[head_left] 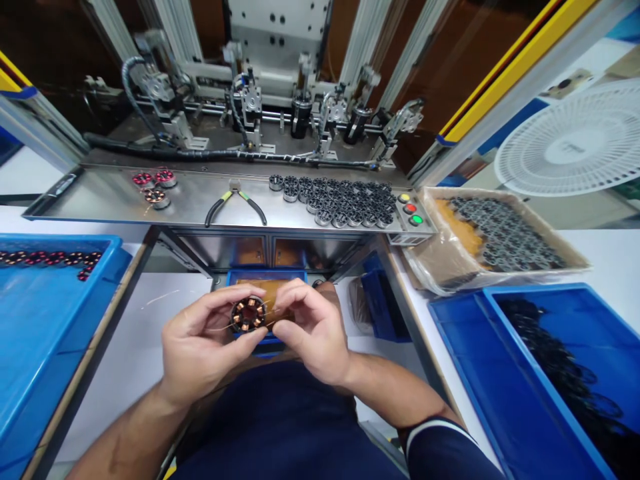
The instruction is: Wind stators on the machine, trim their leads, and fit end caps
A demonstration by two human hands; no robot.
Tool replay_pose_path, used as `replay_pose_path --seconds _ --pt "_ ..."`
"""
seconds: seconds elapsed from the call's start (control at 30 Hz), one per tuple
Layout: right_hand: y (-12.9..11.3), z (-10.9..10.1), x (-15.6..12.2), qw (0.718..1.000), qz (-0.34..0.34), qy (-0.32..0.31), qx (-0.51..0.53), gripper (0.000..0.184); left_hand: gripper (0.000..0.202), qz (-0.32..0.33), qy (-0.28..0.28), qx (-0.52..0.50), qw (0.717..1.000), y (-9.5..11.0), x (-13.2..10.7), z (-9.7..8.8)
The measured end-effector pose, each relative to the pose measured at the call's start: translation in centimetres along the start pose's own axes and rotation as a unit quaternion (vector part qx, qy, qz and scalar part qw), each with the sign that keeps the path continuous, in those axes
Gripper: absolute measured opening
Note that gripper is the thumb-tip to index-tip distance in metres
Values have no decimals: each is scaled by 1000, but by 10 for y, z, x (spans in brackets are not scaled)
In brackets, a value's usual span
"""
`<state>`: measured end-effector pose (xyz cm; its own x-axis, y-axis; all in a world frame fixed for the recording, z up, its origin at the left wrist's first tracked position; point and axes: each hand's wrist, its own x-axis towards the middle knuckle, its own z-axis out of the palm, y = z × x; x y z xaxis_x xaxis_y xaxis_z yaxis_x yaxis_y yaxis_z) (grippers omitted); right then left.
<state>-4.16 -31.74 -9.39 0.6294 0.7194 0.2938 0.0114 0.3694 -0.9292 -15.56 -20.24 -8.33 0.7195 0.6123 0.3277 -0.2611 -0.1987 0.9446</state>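
My left hand grips a small round motor stator by its rim, between thumb and fingers. Copper coils sit around the stator's dark ring, and thin wire ends stick out on both sides. Close by on the right, my right hand is closed in a pinch at the loose copper wire ends. Both hands are above a blue bin near my lap. On the metal ledge ahead lies a pair of cutting pliers with its handles spread.
Behind the metal ledge stands a winding machine. Several wound stators and many bare cores sit on the ledge, near push buttons. Blue bins flank me; a carton and a fan stand right.
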Motion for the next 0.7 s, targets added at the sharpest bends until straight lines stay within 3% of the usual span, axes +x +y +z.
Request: replay_pose_path --seconds 0.17,0.37,0.57,0.7 --pt "-4 -1 -2 998 -45 24 -21 11 47 -15 -5 -4 1000 1 1 0" --pt "-6 -1 0 1000 -19 2 7 6 46 -1 -7 17 1000 2 0 1" --pt "-11 -5 1 990 -103 28 -89 9 52 60 -14 67 996 -2 -4 -2" --pt "-15 -10 2 982 -149 -19 -112 2 48 46 -14 47 998 3 -1 -2"
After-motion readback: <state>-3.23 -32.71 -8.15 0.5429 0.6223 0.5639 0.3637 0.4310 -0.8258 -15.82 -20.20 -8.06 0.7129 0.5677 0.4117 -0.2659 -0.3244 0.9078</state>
